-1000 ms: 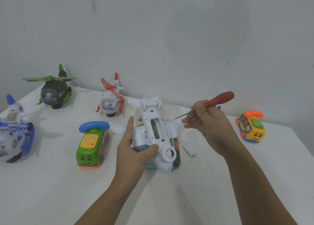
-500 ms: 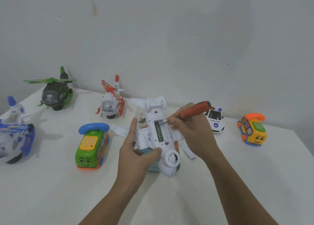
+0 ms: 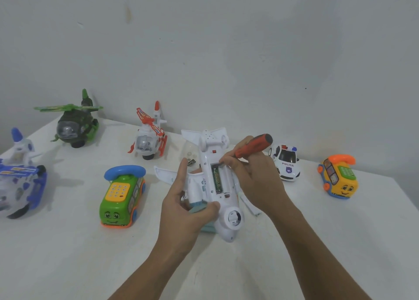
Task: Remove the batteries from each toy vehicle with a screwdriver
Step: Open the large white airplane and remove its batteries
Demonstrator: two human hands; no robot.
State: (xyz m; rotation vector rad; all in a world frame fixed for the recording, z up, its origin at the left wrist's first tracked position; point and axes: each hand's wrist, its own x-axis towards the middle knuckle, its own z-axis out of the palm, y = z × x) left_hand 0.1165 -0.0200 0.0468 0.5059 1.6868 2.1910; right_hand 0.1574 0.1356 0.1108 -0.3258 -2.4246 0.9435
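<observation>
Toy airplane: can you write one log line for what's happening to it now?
left hand: grips toy airplane, underside up | right hand: holds screwdriver, tip at open battery compartment | battery: one visible inside

bus (image 3: pixel 122 195) left, police car (image 3: pixel 286 162) right, front open

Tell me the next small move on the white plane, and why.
Probably pry the far end of the battery up with the screwdriver tip. The white plane is belly up with its compartment open, one battery sits in it, the right hand holds the tip at the compartment's far edge, and the left hand grips the fuselage.
</observation>
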